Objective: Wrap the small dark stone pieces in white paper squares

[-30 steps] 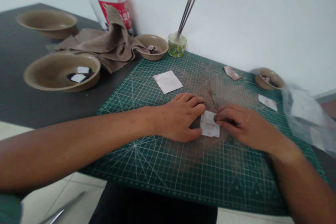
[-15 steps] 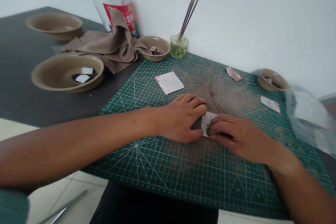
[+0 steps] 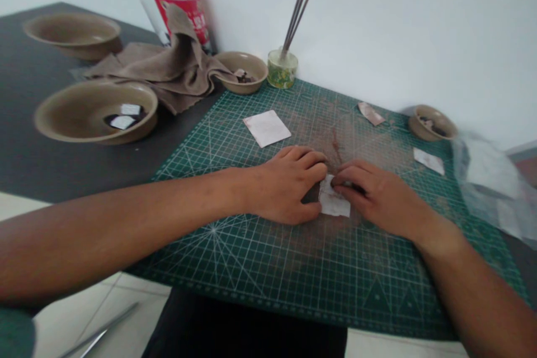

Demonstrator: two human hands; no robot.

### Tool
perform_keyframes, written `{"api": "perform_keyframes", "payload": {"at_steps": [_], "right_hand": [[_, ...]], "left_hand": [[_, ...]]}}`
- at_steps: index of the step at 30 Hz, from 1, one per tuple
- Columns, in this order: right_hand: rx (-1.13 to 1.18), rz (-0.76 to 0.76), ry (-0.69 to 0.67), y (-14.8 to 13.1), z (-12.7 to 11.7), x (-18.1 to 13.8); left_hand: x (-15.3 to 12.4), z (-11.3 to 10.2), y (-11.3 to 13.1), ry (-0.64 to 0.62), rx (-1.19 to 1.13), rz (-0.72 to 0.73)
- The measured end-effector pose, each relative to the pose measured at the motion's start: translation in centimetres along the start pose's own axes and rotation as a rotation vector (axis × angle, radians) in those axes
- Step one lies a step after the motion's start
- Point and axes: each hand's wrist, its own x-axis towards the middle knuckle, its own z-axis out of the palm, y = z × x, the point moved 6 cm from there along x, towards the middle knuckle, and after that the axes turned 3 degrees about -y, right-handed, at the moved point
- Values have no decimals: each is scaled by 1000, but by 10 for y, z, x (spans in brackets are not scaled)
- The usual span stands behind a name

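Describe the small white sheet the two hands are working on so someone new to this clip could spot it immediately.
Start at the green cutting mat covering the near end of the dark table. Near its middle, the left hand and right hand meet, and the small white sheet lies flat between their fingers. Unlike the larger white sheet lying apart farther back, it is the only one being touched.

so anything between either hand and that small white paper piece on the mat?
Nothing visible. The left hand presses on the white paper piece at its left edge, the right hand has fingertips on its top edge. Both touch it directly on the cutting mat.
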Motion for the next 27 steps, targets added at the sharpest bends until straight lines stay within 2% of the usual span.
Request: {"api": "perform_keyframes", "payload": {"at_steps": [3, 6, 9, 12, 15, 19, 22, 25, 27], "right_hand": [[1, -1, -79, 5, -3, -7], [65, -79, -195, -4, 3, -14], [61, -88, -99, -12, 7, -8], [5, -9, 21, -5, 2, -2], [-11, 19, -32, 4, -2, -8], [48, -106, -143, -9, 4, -15], [31, -122, -66, -16, 8, -6], [-46, 4, 55, -5, 1, -3], [-60, 38, 51, 2, -4, -7]], "left_hand": [[0, 0, 0, -2, -5, -4], [-1, 0, 1, 1, -8, 0], [-1, 0, 1, 4, -7, 8], [-1, 1, 0, 7, -2, 6], [-1, 0, 0, -3, -2, 2], [-1, -1, 1, -12, 1, 6], [0, 0, 0, -5, 5, 8], [0, 1, 0, -1, 6, 13], [0, 1, 0, 1, 2, 12]]}}
